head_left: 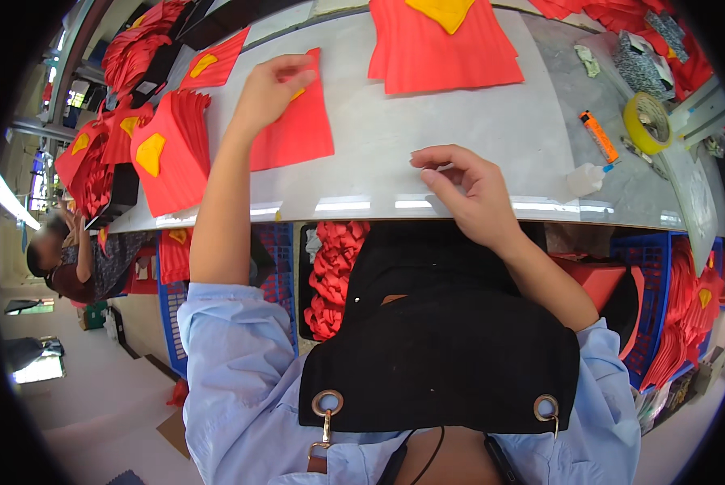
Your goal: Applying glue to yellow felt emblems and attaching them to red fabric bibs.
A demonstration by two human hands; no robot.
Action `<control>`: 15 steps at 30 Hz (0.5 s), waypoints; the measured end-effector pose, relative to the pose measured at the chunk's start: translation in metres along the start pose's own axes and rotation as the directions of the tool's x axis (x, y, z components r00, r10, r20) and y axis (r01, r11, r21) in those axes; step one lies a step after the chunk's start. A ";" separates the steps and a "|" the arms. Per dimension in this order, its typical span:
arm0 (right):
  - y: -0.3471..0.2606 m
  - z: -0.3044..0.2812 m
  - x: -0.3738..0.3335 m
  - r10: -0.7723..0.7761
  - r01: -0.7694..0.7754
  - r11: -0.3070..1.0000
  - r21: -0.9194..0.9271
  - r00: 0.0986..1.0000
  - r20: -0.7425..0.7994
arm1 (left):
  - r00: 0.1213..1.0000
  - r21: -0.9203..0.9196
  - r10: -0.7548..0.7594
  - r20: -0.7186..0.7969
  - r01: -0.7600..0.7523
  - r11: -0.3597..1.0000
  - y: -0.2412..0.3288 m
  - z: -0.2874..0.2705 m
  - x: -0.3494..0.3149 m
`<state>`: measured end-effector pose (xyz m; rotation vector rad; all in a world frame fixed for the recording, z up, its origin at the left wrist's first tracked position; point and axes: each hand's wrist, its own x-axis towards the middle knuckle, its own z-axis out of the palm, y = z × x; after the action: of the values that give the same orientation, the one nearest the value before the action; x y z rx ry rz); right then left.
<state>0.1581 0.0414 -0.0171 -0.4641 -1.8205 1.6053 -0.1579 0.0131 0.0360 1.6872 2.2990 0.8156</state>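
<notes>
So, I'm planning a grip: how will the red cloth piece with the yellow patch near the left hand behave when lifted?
The red cloth piece will probably be light, since it looks thin. It likely bends easily: similar red pieces bundled at far left curve. It may slide on the glossy grey tabletop.

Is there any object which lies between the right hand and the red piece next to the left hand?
Nothing visible stands in the way: between the right hand and the red piece by the left hand, only the pale tabletop shows.
</notes>
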 end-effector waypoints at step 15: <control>-0.001 -0.002 -0.002 -0.055 0.054 0.996 -0.075 0.999 -0.001 | 0.976 -0.640 -0.216 -0.035 0.144 0.755 0.118 0.064 0.069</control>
<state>0.1615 0.0413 -0.0168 -0.4469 -1.8803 1.5027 -0.0556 0.1221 0.0565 1.1156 1.8682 1.4593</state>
